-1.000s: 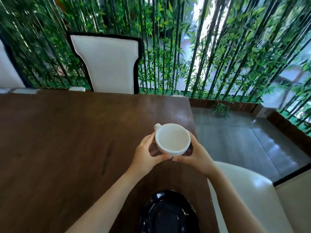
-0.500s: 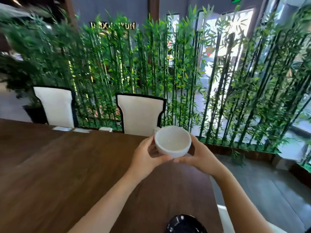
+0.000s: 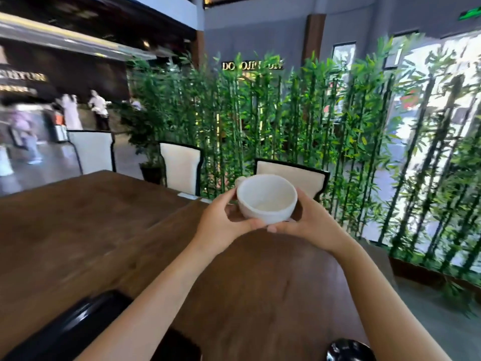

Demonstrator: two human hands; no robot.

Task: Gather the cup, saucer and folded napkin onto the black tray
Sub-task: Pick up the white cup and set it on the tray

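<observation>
White round ceramic cup, empty: I see it clasped between my left hand and right hand, raised above the dark brown wooden desk, before the bamboo screen.

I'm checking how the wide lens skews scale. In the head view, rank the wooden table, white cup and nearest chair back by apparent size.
1. wooden table
2. chair back, partly hidden by the cup, so unsure
3. white cup, enlarged by nearness
</observation>
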